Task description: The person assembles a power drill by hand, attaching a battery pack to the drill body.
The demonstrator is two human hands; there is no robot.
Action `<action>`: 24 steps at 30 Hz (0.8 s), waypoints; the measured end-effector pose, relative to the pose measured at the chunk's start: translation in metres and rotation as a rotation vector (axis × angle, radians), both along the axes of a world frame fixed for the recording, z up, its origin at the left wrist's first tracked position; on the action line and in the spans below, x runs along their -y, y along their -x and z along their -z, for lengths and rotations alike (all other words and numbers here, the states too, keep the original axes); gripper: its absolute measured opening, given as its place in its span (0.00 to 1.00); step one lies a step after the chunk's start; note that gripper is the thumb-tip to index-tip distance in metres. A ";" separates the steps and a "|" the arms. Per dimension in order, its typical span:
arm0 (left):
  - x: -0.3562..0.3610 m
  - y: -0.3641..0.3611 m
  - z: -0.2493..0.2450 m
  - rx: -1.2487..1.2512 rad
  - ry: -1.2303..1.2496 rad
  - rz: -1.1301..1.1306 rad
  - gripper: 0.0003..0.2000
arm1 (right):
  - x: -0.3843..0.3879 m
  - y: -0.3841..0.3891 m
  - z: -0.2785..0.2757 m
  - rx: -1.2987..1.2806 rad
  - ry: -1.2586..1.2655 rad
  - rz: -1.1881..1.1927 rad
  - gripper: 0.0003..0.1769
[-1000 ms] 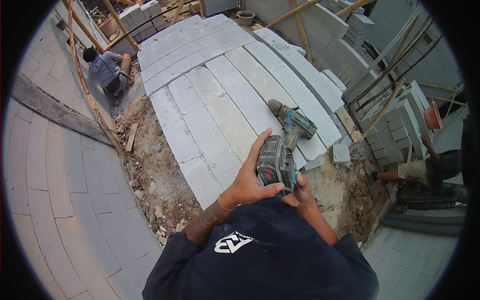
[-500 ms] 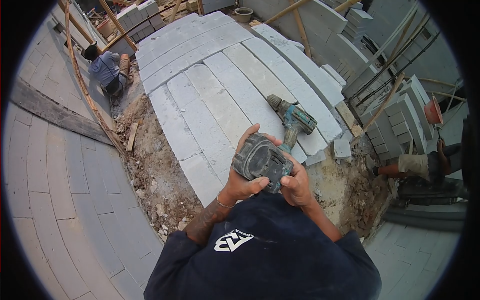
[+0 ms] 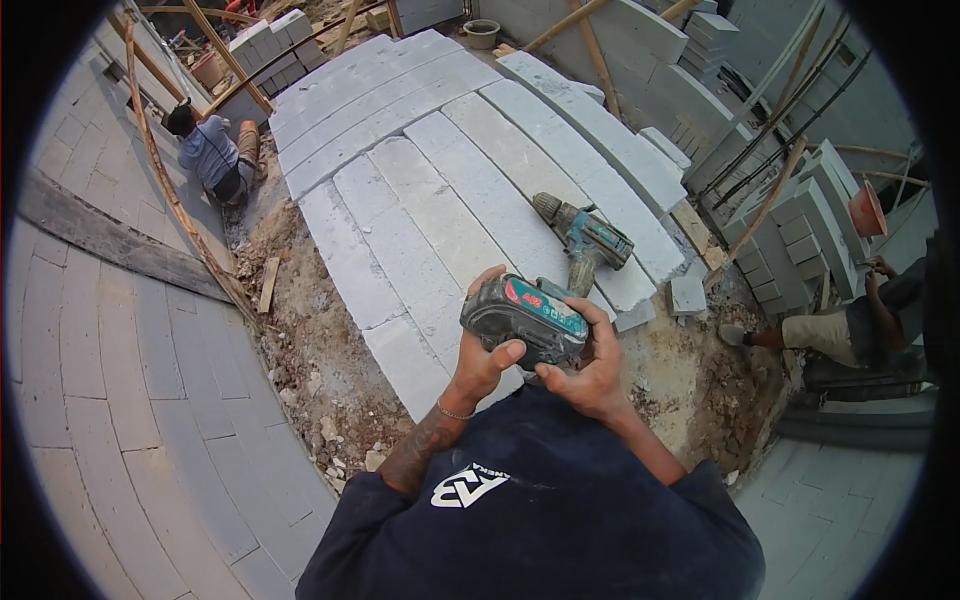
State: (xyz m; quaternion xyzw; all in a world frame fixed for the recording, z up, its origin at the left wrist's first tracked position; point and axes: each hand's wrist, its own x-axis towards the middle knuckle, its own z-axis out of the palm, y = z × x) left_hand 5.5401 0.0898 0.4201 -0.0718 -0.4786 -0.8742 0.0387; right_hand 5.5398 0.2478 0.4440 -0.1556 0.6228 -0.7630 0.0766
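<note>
A black battery pack (image 3: 522, 322) with a teal and red label is held between both hands, in front of the chest. My left hand (image 3: 482, 358) grips its left end, thumb on the near side. Around its right end are the fingers of my right hand (image 3: 596, 368). Just beyond the hands, a dusty teal cordless drill (image 3: 592, 240) lies on the pale blocks (image 3: 440, 190), its chuck pointing to the upper left. The hands partly hide the lower end of the drill's handle.
One person (image 3: 212, 150) sits by the left wall; another person (image 3: 860, 320) is at the right near stacked blocks (image 3: 800, 240). Wooden poles (image 3: 165, 170) lean at the left. Rubble (image 3: 310, 370) borders the block platform. A bucket (image 3: 482, 34) stands at the far end.
The battery pack has been turned in my hands, so its teal and red label now shows. The drill lies as before. The person at the right has shifted slightly.
</note>
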 end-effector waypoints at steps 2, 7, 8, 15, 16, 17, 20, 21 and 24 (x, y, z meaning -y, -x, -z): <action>-0.005 -0.002 0.012 0.079 -0.078 -0.065 0.43 | 0.000 0.000 0.005 -0.017 -0.142 0.012 0.44; -0.003 -0.008 0.036 0.517 -0.574 -0.117 0.27 | -0.023 0.030 0.030 -0.390 -0.537 -0.063 0.41; -0.002 -0.008 0.037 0.551 -0.605 -0.140 0.26 | -0.027 0.042 0.050 -0.111 -0.591 0.242 0.41; 0.003 -0.008 0.041 0.532 -0.620 -0.109 0.28 | -0.022 0.119 0.115 0.304 -0.755 0.485 0.27; 0.003 -0.009 0.040 0.528 -0.622 -0.113 0.28 | -0.019 0.123 0.116 0.412 -0.533 0.440 0.23; 0.003 -0.009 0.038 0.524 -0.633 -0.129 0.28 | -0.016 0.125 0.114 0.516 -0.311 0.391 0.19; 0.011 -0.008 0.045 0.498 -0.671 -0.137 0.29 | -0.016 0.126 0.100 0.680 0.277 0.285 0.13; 0.012 -0.009 0.045 0.487 -0.691 -0.115 0.29 | -0.017 0.120 0.084 0.726 0.627 0.193 0.12; 0.014 -0.010 0.041 0.459 -0.733 -0.068 0.39 | -0.026 0.096 0.064 0.727 0.788 0.136 0.13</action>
